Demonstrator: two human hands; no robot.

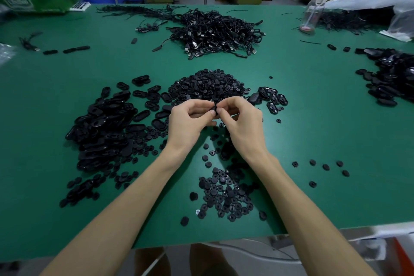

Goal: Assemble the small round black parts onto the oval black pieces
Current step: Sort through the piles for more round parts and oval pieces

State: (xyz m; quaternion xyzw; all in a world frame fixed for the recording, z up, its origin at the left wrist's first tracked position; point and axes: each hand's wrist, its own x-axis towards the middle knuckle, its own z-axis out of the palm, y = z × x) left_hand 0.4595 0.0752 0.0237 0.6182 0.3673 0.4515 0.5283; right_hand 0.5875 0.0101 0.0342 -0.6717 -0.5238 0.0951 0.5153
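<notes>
While both hands meet at frame centre, a black piece (214,108) is pinched between left hand (190,119) and right hand (240,121); its long axis cannot be told.

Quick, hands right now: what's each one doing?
Left hand: closed, pinching a small black part.
Right hand: closed, fingertips on the same part; which piece it is cannot be told.
</notes>
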